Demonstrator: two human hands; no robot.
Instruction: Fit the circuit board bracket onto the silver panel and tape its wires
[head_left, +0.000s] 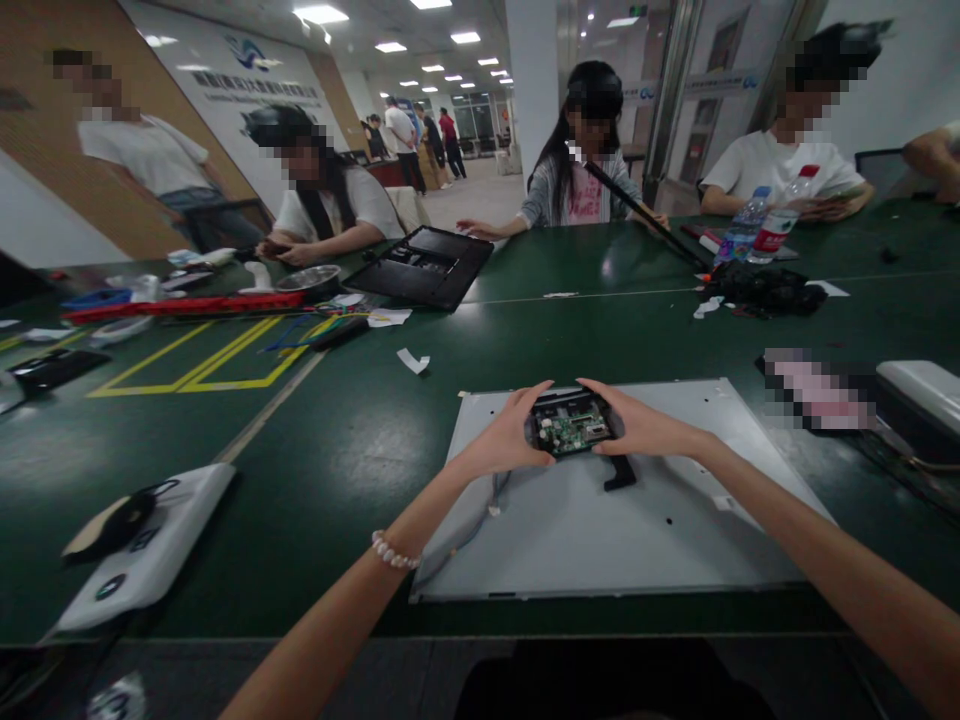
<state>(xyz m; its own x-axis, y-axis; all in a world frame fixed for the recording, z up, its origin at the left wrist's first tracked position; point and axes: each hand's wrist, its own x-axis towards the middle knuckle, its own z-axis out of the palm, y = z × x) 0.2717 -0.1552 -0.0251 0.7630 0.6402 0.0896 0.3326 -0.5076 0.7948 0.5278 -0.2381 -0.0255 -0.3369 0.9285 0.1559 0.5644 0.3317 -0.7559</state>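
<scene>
Between my two hands is a green circuit board (574,428) set in a black frame. My left hand (514,435) grips its left edge, thumb at the near side and fingers at the far side. On the opposite edge, my right hand (637,425) holds it the same way. Beneath lies a large light-grey flat panel (585,540) on the table. A black hooked piece (620,472) shows just below the board; whether it joins the frame I cannot tell. Thin grey cables (480,525) run across the panel's left part.
A white device (161,550) with a dark object on it lies at the left. To the right are a pink phone-like item (817,390) and a white case (922,395). A black laptop-like shell (424,265), bottles (780,225) and co-workers are across the green table (337,430).
</scene>
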